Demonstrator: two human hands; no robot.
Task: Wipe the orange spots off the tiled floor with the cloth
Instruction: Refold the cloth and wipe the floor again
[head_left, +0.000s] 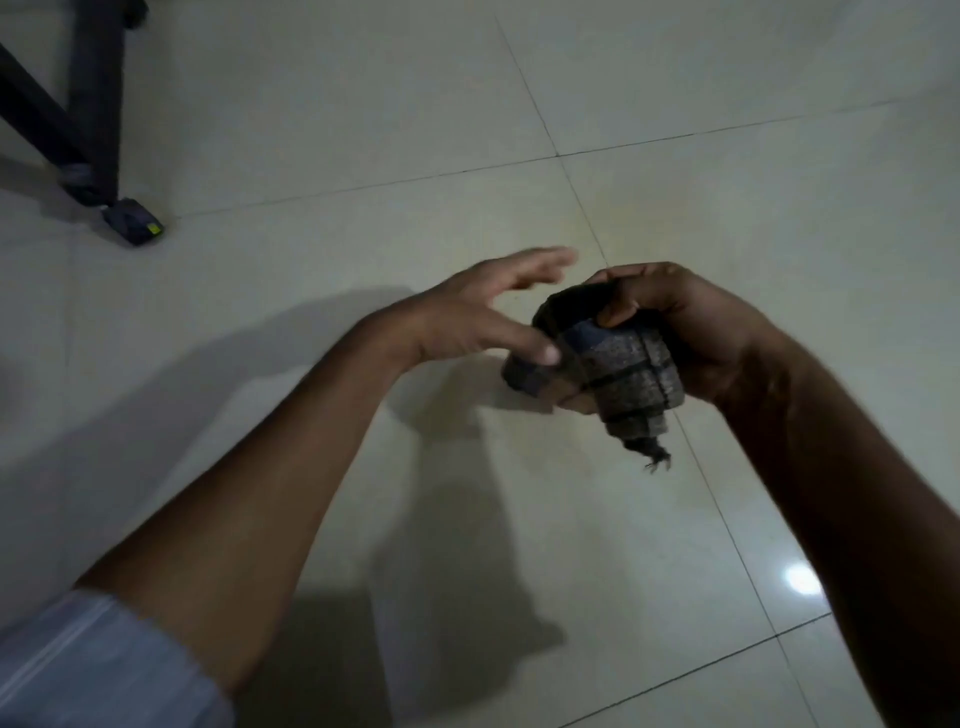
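A dark grey cloth (618, 371) with black stripes and a frayed tail is bunched up in mid-air above the pale tiled floor (363, 130). My right hand (691, 332) is closed around it from the right, thumb pressed on top. My left hand (483, 312) is beside it on the left, fingers spread and blurred; its thumb touches the cloth's left fold. A faint orange-brown tint lies on the tile just beyond my hands (587, 228); distinct spots are hard to make out.
Dark furniture legs (88, 104) with a small black foot (134, 227) stand at the far left. Grout lines cross the glossy tiles, and a bright light reflection (800, 579) sits near the right. Shadows of my arms fall on the floor below.
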